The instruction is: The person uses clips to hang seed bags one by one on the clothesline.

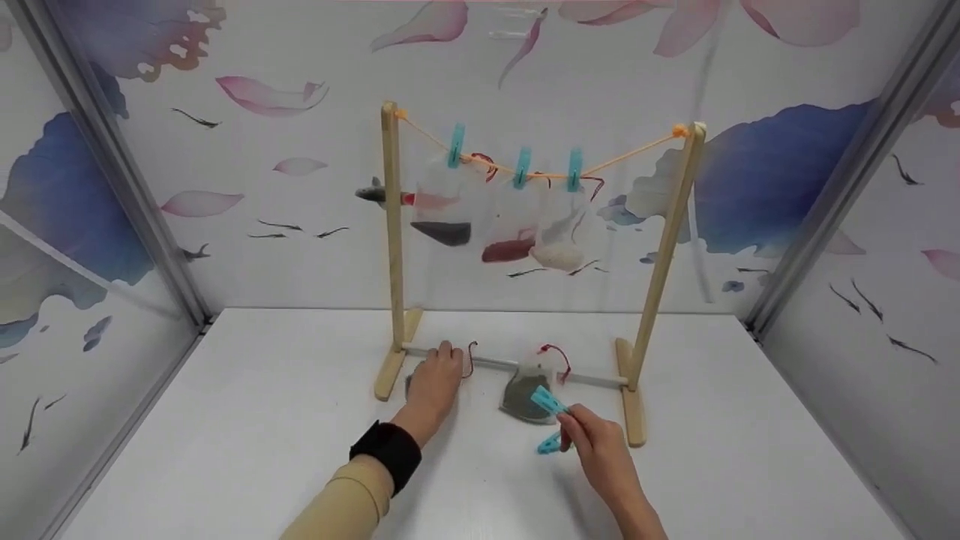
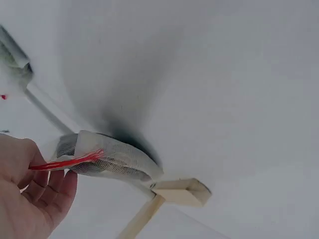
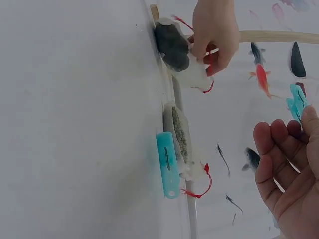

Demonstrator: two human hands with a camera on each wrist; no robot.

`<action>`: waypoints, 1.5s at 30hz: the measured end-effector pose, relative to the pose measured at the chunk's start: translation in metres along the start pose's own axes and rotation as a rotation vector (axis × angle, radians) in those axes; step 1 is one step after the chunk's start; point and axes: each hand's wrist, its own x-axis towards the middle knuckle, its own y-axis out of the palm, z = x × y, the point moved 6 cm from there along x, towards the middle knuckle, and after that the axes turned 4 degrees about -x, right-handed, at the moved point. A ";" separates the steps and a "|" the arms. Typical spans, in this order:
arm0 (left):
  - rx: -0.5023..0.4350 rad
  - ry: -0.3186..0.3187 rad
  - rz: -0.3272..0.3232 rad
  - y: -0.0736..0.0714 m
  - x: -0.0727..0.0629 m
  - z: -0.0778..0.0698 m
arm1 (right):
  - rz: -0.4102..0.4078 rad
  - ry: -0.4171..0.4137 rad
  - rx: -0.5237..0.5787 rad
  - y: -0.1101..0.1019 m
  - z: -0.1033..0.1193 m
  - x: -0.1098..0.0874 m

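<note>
Nearest you, your right hand (image 1: 604, 448) has its grip closed on a blue clothespin (image 1: 550, 400), thumb pinching it; the plastic looks stiff and light, best taken by its handle end. Just beyond and partly hidden by that hand in the head view, a loose clothespin (image 3: 168, 172) lies on the table (image 1: 465, 499) beside a grey-green mesh bag (image 1: 519, 397), which rests at the stand's low rail (image 1: 495, 363). Farther left, your left hand (image 1: 439, 377) has its grip clamped on the pale upper part of a dark-filled bag (image 3: 172, 46), low by the stand's left foot (image 1: 389, 375), with a red cord (image 2: 75, 162) trailing by the fingers. Expect that bag to be light and limp, its filling sagging to the bottom; the thin cloth probably asks for a gentle pinch, flat at the unfilled top rather than by the cord. Above, on the slack orange line (image 1: 634, 155), three blue clothespins (image 1: 523, 168) hold bags with dark (image 1: 444, 233), reddish (image 1: 508, 250) and pale (image 1: 557, 256) fillings, in front of the patterned wall (image 1: 300, 187).
</note>
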 end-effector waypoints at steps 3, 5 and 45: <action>-0.184 -0.130 0.025 -0.018 0.007 0.018 | -0.023 -0.054 -0.046 -0.013 0.008 0.005; -0.334 -0.224 0.066 -0.029 0.012 0.030 | -0.066 -0.148 -0.102 -0.026 0.019 0.012; -0.587 -0.115 -0.095 -0.199 0.207 -0.109 | 0.081 -0.450 -1.332 -0.235 0.230 0.188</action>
